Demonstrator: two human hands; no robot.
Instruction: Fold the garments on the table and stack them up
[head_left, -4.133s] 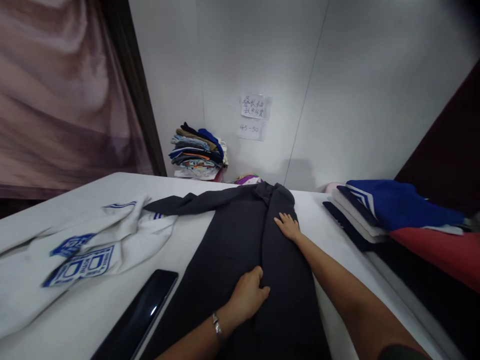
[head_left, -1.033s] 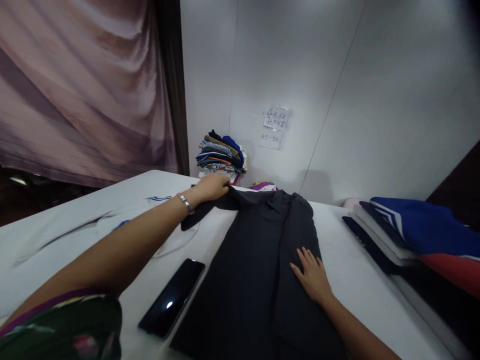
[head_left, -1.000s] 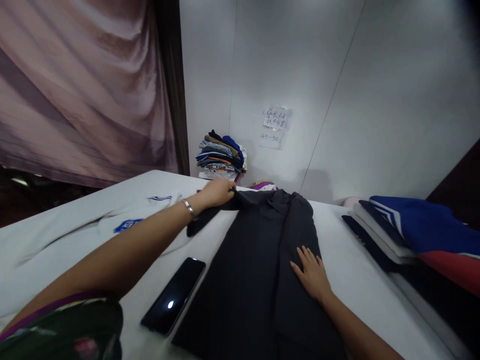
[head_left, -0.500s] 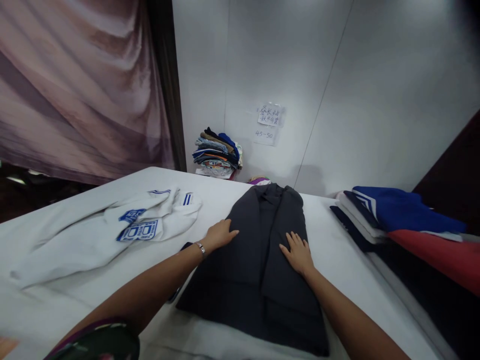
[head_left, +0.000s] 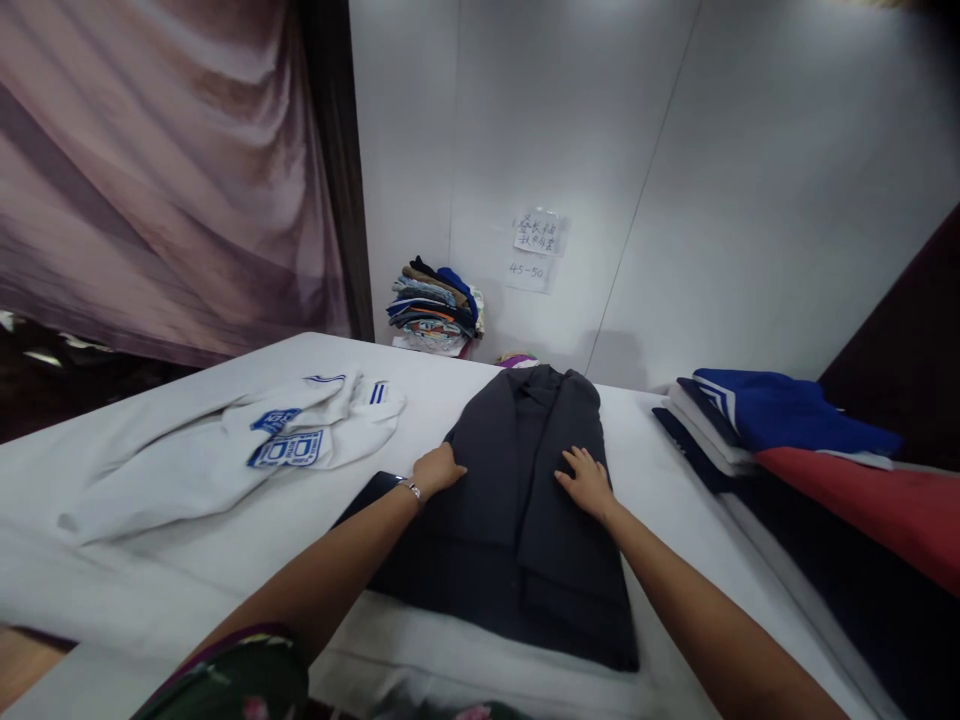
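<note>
A dark grey garment, seemingly a jacket (head_left: 480, 540), lies folded lengthwise with its sleeves laid inward on the white table. My left hand (head_left: 437, 472) is at its left edge, fingers curled and thumb on top, closed on the cloth; the fingertips are partly hidden. On the right half of the jacket my right hand (head_left: 586, 485) rests palm down, fingers spread. Close to my left wrist, a dark flat object (head_left: 373, 490) shows partly from behind the forearm. To the left lies a white long-sleeved top (head_left: 187, 470) with blue lettering, loosely spread.
Folded clothes, with a blue garment (head_left: 795, 410) and a red one (head_left: 847, 480), are stacked on the right. A clothes pile (head_left: 435, 308) stands at the back by the wall. Handwritten paper signs (head_left: 536, 250) hang there. A pinkish curtain (head_left: 150, 180) borders the left.
The view has shifted slightly. The jacket's lower edge appears higher, and the dark flat object shows more beside my left wrist. Both hands stay on the jacket; the left fingers look more curled.
</note>
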